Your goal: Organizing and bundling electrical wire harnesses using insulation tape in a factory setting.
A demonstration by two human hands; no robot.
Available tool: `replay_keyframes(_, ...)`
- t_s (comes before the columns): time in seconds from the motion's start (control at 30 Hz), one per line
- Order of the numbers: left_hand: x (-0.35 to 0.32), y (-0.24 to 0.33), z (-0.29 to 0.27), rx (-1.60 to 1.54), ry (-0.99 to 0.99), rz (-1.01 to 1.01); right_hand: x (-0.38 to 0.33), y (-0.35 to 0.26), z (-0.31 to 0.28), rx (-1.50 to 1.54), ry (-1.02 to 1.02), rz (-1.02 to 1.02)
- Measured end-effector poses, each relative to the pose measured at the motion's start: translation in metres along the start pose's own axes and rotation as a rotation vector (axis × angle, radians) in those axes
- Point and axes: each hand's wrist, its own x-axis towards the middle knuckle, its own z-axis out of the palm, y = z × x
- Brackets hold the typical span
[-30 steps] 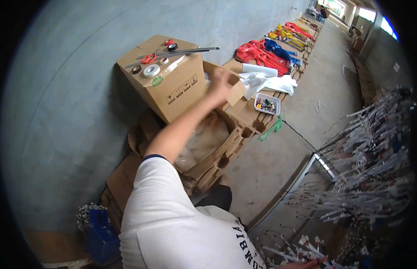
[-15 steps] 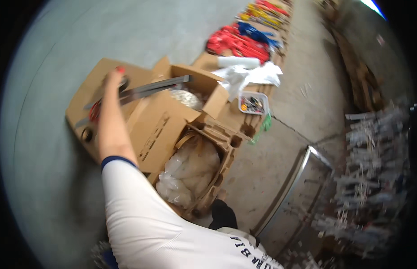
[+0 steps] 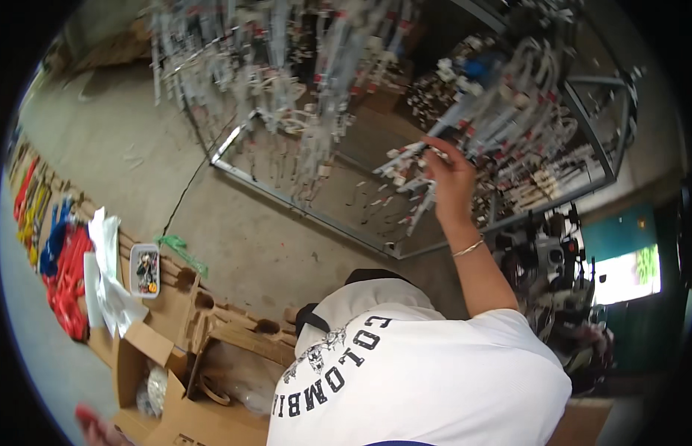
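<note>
Right hand (image 3: 453, 175) curls beside white cables (image 3: 402, 168), left hand (image 3: 102, 430) blurs; whether either grips, I cannot tell.

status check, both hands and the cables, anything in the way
Left hand low, blurred, red item at it. Right hand at hanging white cables, hold unclear. Open carton beside left hand; no clear obstruction at right.

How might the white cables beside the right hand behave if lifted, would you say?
The white cables would probably bend, since their thin ends curve loosely. They may snag on each other, as many crowd together. Each looks light, being slender.
</note>
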Motion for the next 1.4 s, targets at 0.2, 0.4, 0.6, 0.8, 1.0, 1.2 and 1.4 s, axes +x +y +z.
replay_keyframes(0.2,-0.067,0.288,0.339,-0.751,-0.673,-0.317,-0.021,-0.012,-0.019,0.225,-0.300,0.019)
replay_keyframes(0.4,-0.036,0.410,0.387,-0.831,-0.887,-0.209,-0.013,-0.015,-0.068,0.401,-0.626,0.184)
replay_keyframes(0.6,-0.063,0.446,0.415,-0.812,-0.793,-0.229,0.000,-0.017,-0.075,0.753,-0.579,0.418)
replay_keyframes(0.8,-0.085,0.456,0.415,-0.908,-0.637,-0.272,0.010,0.007,-0.083,1.048,-0.617,0.504)
replay_keyframes(1.0,-0.076,0.469,0.401,-0.711,-0.582,-0.240,0.006,0.015,-0.084,1.040,-0.603,0.478)
replay_keyframes(1.2,-0.072,0.469,0.399,-0.709,-0.604,-0.232,0.003,0.017,-0.082,1.036,-0.610,0.449)
replay_keyframes(1.4,-0.061,0.462,0.399,-0.832,-0.731,-0.344,0.002,0.017,-0.073,0.999,-0.581,0.397)
